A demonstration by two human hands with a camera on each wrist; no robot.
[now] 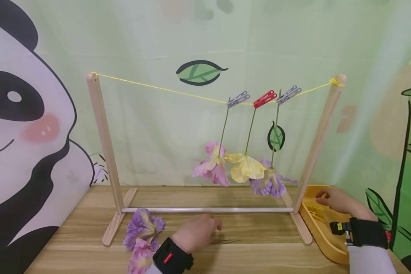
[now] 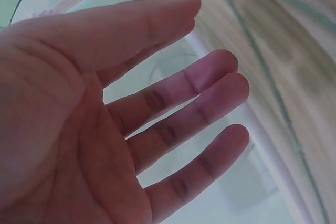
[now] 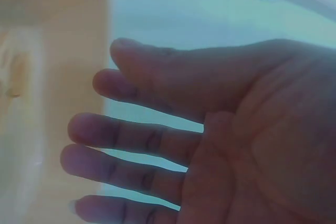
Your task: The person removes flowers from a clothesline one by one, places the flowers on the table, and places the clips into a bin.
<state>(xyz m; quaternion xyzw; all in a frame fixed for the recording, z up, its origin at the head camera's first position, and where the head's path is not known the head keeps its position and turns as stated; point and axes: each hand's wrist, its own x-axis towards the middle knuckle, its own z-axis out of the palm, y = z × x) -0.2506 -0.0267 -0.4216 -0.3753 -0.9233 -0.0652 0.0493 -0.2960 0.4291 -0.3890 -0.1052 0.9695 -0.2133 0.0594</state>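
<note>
My left hand (image 1: 196, 232) hovers low over the table beside a purple artificial flower (image 1: 141, 226) and a pink one (image 1: 141, 257). Thin green stems (image 2: 269, 85) lie just past its fingertips, and its loosely bent fingers hold nothing. Over a yellow tray (image 1: 323, 241) on the right is my right hand (image 1: 342, 201), its fingers relaxed and apart with nothing between them. Yellow clothespins (image 1: 315, 211) lie in that tray. From a yellow string (image 1: 164, 90), pink (image 1: 212, 165), yellow (image 1: 244, 167) and purple flowers (image 1: 270, 182) hang upside down.
Two grey clothespins and a red clothespin (image 1: 265, 99) clip the stems to the string. The string spans a left wooden post (image 1: 104, 140) and a right post (image 1: 320, 140). A white rod (image 1: 205, 210) joins them low down. Behind hangs a panda-print cloth (image 1: 150, 125).
</note>
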